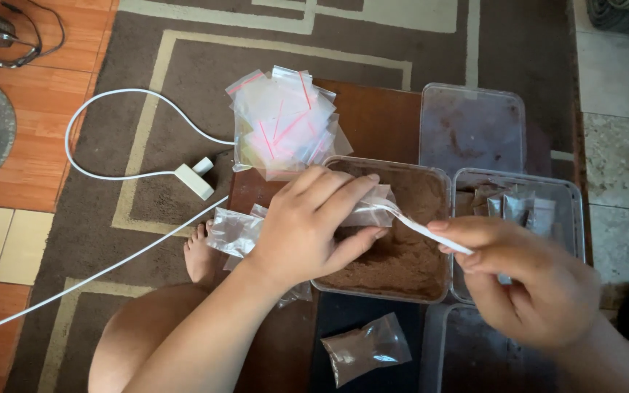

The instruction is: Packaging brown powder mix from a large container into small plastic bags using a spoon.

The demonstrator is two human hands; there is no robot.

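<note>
The left hand [307,225] was closed on a small clear bag [373,207], thumb below and fingers curled over its top, holding it just above the near-left part of a clear tub of brown powder [402,262]. The right hand [525,280] pinched the handle of a white plastic spoon [416,225] between thumb and fingers, its bowl end reaching into or against the bag's mouth; which of the two was hard to tell, since the left fingers covered it. One filled bag of powder [365,348] lay on the low wooden table [373,116] near the front edge, apart from both hands. A heap of empty red-striped bags [285,124], too many and too overlapped to count, sat behind the left hand. Three more clear containers stood about: a lid or tray [472,127] behind, a tub holding several filled packets [522,204] to the right, touching the powder tub, and another [475,349] in front. Bare tabletop showed between the heap and the rear tray. A white cable [118,131] curved over the rug [183,58] to the left.
</note>
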